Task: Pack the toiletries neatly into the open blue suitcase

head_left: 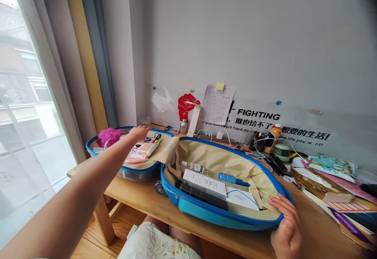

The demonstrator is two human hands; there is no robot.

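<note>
- Over the left half of the open blue suitcase (212, 215), the left hand (140, 133) is reaching across; its grip I cannot tell.
- Rightward, the right hand (286, 224) is curving loosely over the rim.
- Between them the suitcase is stretching lengthwise, left to right.
- Lying inside: one pink puff (109, 137), one blue bottle (231, 179), one clear bottle (196, 168).

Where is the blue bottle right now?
In the head view, the blue bottle lies right of centre in the right half of the suitcase, right of the clear bottle, beyond the long white box.
</note>
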